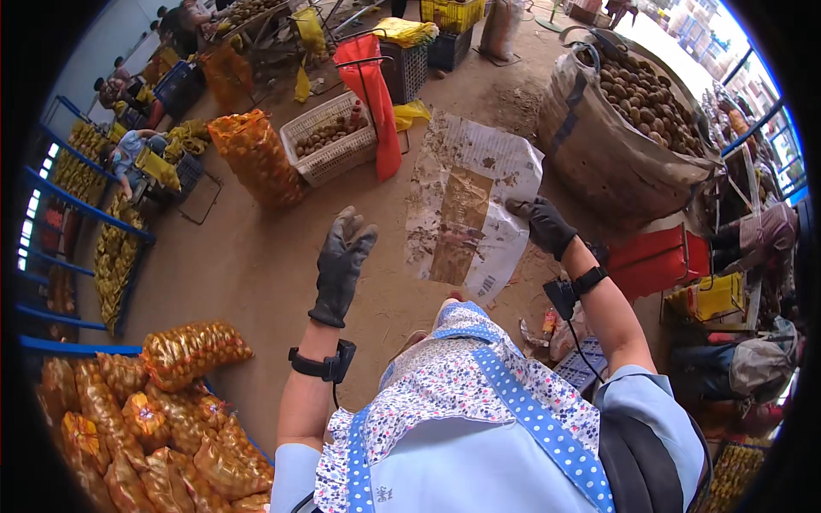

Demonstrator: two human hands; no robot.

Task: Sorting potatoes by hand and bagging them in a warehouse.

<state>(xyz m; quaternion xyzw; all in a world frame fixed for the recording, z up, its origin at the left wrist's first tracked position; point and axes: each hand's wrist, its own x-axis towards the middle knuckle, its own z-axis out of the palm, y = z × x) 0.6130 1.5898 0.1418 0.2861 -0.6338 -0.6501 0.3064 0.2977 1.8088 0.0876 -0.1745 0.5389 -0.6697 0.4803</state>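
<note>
My right hand, in a dark work glove, has its thumb and fingers closed on the right edge of a dirt-stained white sheet, perhaps paper or a flattened sack. The sheet hangs in front of me, with a brown rectangular panel down its middle. My left hand, gloved too, is raised to the left of the sheet with its fingers apart and nothing in it. Beyond the left hand stands an orange mesh sack full of round produce. Beside that sack is a white plastic crate partly filled with small brown produce.
A large fabric bulk bag of brown produce stands at the upper right, a red bag on a frame below it. Filled mesh sacks are piled at the lower left. A red bag hangs by the crate. People work at both sides.
</note>
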